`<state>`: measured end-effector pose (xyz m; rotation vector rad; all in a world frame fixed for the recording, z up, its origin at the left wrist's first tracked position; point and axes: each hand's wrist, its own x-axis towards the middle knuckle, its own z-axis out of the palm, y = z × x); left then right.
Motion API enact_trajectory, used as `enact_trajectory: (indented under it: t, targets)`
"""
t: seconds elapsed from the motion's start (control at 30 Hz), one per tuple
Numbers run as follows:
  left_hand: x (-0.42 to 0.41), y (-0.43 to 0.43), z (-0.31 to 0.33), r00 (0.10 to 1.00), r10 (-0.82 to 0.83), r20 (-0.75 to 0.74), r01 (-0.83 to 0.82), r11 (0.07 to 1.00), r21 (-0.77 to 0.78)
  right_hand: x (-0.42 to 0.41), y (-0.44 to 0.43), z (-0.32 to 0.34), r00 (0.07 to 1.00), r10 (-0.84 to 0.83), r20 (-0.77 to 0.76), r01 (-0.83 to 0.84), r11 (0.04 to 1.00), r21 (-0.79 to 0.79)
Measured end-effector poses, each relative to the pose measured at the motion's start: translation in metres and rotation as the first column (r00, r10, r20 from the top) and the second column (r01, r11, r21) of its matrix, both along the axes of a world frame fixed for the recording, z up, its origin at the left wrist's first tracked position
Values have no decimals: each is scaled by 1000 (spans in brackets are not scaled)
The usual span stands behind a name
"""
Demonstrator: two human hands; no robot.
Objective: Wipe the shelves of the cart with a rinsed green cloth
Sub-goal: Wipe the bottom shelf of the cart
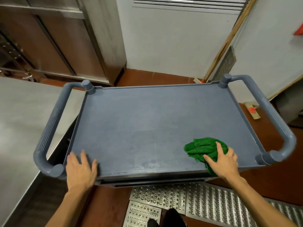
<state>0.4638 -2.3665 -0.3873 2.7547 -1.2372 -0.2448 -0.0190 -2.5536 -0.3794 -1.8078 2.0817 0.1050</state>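
Head: steel counter [19, 120] (left) beside cart [147, 115]

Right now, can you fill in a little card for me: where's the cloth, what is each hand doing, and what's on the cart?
green cloth: bunched on the top shelf, near right corner, one end hanging over the near edge
right hand: fingers spread, pressing on the cloth
left hand: flat on the shelf's near left corner
top shelf: blue-grey, only the cloth on it

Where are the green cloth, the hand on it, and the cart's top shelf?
green cloth [200, 147], head view: its bunched middle.
right hand [224, 161], head view: back of the hand.
top shelf [147, 118], head view: bare surface near its centre.
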Motion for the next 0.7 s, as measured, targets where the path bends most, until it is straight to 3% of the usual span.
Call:
enact_trajectory:
  t: [0.1, 0.17, 0.4, 0.7]
  targets:
    - [-11, 2, -12, 999, -47, -27, 50, 993, 108, -3, -9, 0, 998, -14, 65, 14, 1000, 2]
    - [-22, 2, -20, 996, -70, -50, 75, 993, 87, -5, -11, 0, 993, 16, 115, -16, 1000, -3]
    - [-27, 1, -25, 994, -78, -81, 83, 995, 63, -5, -20, 3, 899, 299, 321, -309, 951, -19]
    - [-23, 1, -31, 994, -83, -67, 89, 992, 93, 92, -18, -13, 624, 693, 361, -719, 690, -82]
